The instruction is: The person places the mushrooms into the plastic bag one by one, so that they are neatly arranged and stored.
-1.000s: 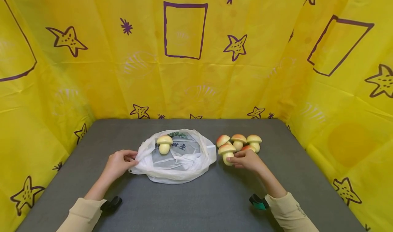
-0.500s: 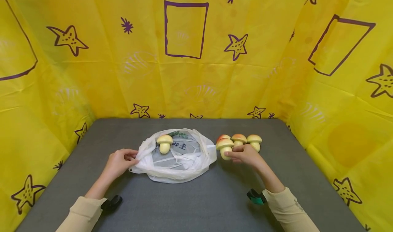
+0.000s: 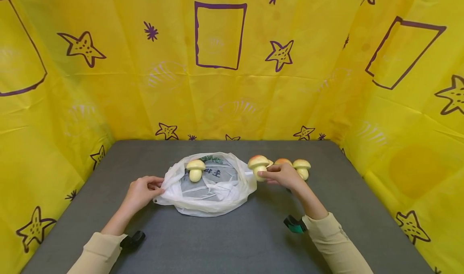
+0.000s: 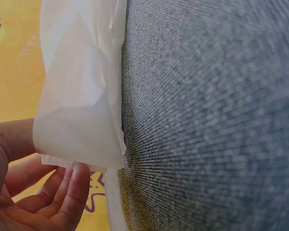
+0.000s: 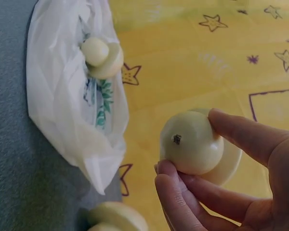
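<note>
A white plastic bag lies on the table with its mouth spread wide. Inside it, toward the far left, is a toy mushroom with a cream stem. My left hand pinches the bag's left rim between thumb and fingers; the left wrist view shows the white plastic in that grip. My right hand holds another toy mushroom by its stem, close beside the bag's right rim. Seen from the right wrist, the stem's round end sits between thumb and fingertips.
Behind my right hand, more toy mushrooms stand in a group on the dark grey table, partly hidden by the hand. A yellow patterned cloth encloses the table at the back and both sides.
My right hand has lifted its mushroom from the group and carried it left and slightly away from me, toward the bag. The left hand and the bag stay in place.
</note>
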Motion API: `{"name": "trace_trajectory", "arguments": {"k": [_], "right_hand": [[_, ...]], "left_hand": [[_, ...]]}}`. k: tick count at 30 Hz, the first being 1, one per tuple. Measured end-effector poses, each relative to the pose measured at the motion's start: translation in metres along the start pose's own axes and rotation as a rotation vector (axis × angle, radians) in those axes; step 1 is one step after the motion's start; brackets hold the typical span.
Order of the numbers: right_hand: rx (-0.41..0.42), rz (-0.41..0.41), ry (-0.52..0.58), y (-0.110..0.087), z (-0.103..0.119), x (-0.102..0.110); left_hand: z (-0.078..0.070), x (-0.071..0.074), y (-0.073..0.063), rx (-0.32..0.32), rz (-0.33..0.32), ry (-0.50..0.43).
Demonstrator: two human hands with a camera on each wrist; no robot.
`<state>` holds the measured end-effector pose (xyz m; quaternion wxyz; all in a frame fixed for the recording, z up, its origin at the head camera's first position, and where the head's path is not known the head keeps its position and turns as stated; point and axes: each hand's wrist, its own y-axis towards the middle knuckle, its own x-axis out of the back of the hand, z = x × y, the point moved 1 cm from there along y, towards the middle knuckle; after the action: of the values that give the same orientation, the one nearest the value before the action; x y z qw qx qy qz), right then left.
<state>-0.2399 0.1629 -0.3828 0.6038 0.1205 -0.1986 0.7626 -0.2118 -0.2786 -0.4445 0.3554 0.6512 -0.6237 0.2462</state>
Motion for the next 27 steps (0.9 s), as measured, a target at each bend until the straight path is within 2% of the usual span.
{"name": "trace_trajectory", "arguments": {"k": [6,10,16,27], "right_hand": [[0.023,0.007,-0.002,0.006,0.005,-0.004],[0.002,0.013,-0.013,0.011,0.009,-0.007],[-0.026,0.035,0.032,0.017,0.016,-0.012],[-0.012,0.073,0.031,0.026,0.025,-0.021]], "left_hand": [[-0.001,0.001,-0.001,0.005,-0.001,0.005],[-0.002,0.002,0.000,0.003,-0.005,0.007],[-0.003,0.003,0.000,0.001,-0.003,0.008],[-0.003,0.003,-0.001,0.014,0.014,0.003]]}}
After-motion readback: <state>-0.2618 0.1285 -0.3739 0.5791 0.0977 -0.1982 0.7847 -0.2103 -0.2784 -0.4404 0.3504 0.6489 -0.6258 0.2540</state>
